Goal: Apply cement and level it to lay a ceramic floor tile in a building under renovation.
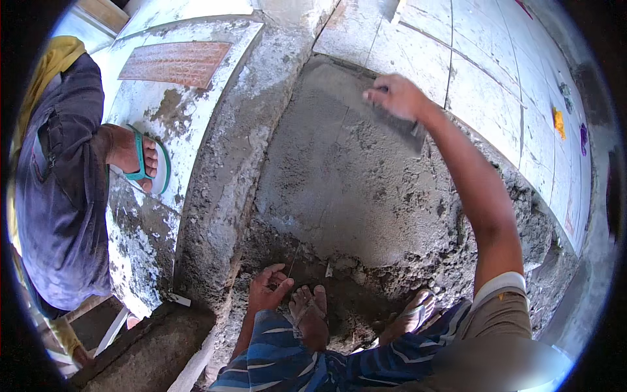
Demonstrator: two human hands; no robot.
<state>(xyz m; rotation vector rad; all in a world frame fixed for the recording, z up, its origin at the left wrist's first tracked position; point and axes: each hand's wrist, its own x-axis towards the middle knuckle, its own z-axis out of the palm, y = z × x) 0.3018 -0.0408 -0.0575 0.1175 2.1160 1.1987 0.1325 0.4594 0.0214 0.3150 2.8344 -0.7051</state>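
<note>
My right hand is closed on a finishing trowel, whose dark flat blade lies on wet grey mortar near the far edge of the patch. The hand hides the trowel's handle, and the blade is slightly blurred. Smooth mortar spreads across the far and middle part, turning rough and crumbly toward me. Down by my left foot, my left hand hangs with thumb and fingers apart. Beside its fingertips runs a thin string, leading up over the mortar; I see no clear grip on it.
White floor tiles border the mortar at the far right, with a yellow scrap on them. A concrete ledge runs along the left. Beyond it, another person's sandalled foot rests near a brown textured tile.
</note>
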